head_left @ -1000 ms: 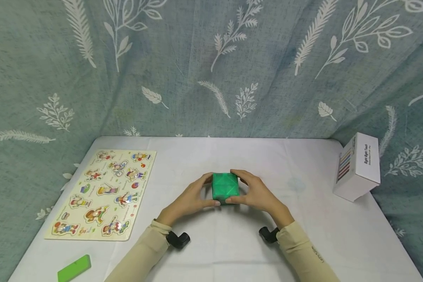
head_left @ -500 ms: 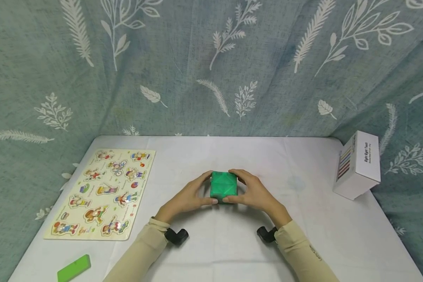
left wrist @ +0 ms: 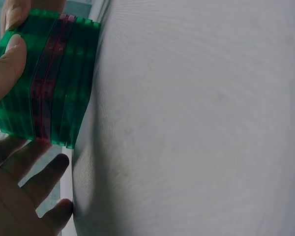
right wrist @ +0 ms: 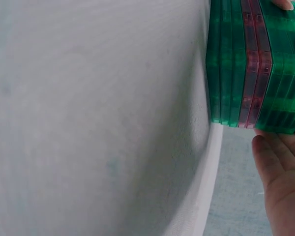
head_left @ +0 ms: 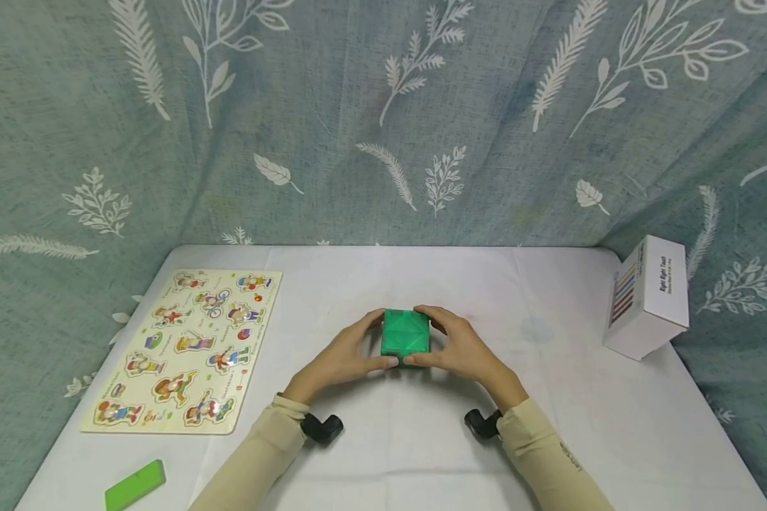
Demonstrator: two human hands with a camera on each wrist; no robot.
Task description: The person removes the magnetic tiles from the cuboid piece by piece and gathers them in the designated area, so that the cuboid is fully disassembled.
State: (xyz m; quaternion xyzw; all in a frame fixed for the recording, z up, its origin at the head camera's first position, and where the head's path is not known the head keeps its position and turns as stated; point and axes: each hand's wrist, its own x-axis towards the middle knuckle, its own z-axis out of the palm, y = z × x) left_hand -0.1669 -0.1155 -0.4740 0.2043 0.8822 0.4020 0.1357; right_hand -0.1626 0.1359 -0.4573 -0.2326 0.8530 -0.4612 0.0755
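A squarish stack of translucent magnetic tiles stands on the white cloth in the middle of the table. Both wrist views show its layers: green tiles above and below, with a thin pink band between them. My left hand holds the stack from the left, thumb at the near side and fingertips at the far left corner. From the right, my right hand grips it likewise, its thumb near the left thumb. In the right wrist view the green layers come right down to the cloth.
A picture puzzle board lies at the left, with a green block in front of it. At the back right stands a white box. A leaf-patterned blue-grey curtain hangs behind the table.
The tile stack and both hands have shifted very slightly to the left since the first frame, and the view has moved a little too. Both hands keep their hold.
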